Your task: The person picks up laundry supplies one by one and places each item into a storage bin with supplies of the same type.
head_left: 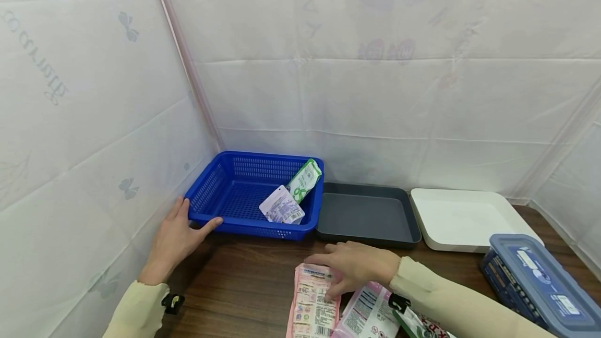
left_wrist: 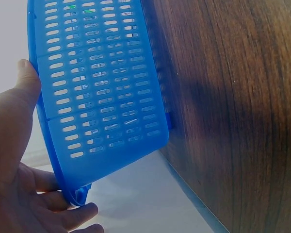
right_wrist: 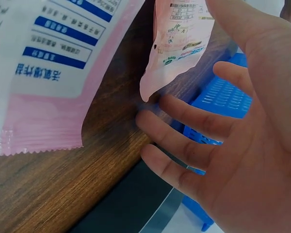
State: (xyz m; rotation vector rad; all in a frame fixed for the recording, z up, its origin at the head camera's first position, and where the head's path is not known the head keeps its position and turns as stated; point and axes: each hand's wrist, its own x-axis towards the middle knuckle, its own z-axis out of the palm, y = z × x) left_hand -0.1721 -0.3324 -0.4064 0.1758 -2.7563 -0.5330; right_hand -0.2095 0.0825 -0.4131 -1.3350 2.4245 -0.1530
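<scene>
My left hand (head_left: 176,241) holds the near left corner of a blue plastic basket (head_left: 253,227), thumb along the front rim and fingers round the left side. In the left wrist view the thumb (left_wrist: 26,73) lies at the rim of the slotted wall. Inside the basket are a white-and-purple pouch (head_left: 281,206) and a green-and-white packet (head_left: 305,179). Over the top end of a pink printed pouch (head_left: 312,301) hovers my right hand (head_left: 354,265), fingers spread and loosely bent. A pink-and-white bag (head_left: 368,314) lies beside that pouch, partly under the right forearm.
Right of the basket stands a dark grey tray (head_left: 366,213), then a white tray (head_left: 465,215). A lidded blue box (head_left: 540,280) is at the right. A green-and-white packet (head_left: 418,325) shows by the right wrist. Pale sheeting (head_left: 375,93) walls in the wooden table (head_left: 239,280).
</scene>
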